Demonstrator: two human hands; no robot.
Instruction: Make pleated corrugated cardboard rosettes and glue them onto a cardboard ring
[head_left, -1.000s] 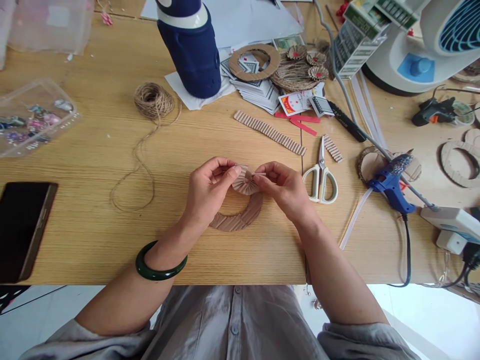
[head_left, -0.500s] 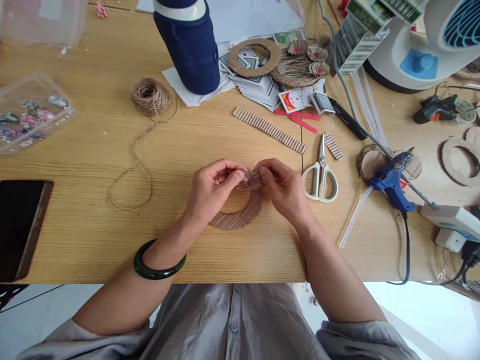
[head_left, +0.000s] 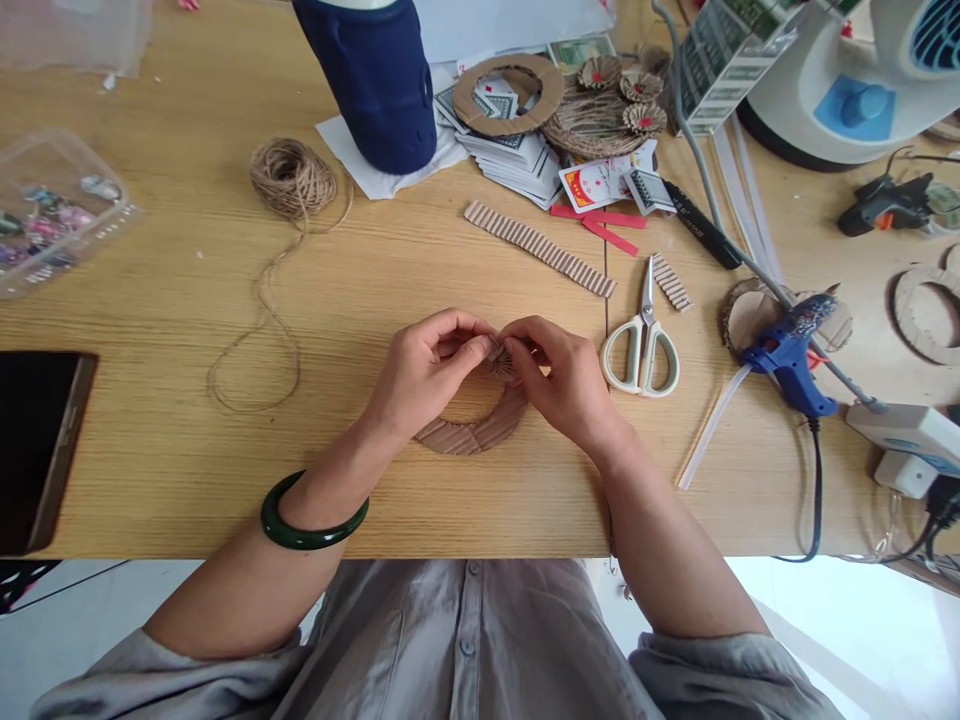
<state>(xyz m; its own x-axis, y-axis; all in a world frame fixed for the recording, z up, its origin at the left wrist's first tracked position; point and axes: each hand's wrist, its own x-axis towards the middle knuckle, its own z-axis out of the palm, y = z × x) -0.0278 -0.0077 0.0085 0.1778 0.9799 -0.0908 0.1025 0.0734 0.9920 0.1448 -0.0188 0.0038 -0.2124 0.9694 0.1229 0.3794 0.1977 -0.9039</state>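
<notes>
My left hand point(head_left: 439, 365) and my right hand point(head_left: 559, 375) meet over the table, fingertips pinching a small pleated corrugated-cardboard flower point(head_left: 501, 362) between them. Much of the flower is covered by the fingers. Below it lies a brown ring point(head_left: 476, 435) wrapped in ridged paper; its upper part is hidden by the hands. White-handled scissors point(head_left: 640, 350) lie just right of my right hand, blades pointing away. A corrugated cardboard strip point(head_left: 540, 248) and a shorter strip point(head_left: 672, 282) rest beyond the hands.
A twine ball point(head_left: 292, 178) trails a loose loop on the left. Further back stand a blue tumbler point(head_left: 375, 90), a flat cardboard ring point(head_left: 469, 100) on playing cards and a fan point(head_left: 817, 110). A blue glue gun point(head_left: 791, 355) lies right; a phone point(head_left: 41, 440) lies left.
My fingertips have drawn closer together over the flower, covering more of it. The whole view has shifted slightly; the surrounding things stay in place on the table.
</notes>
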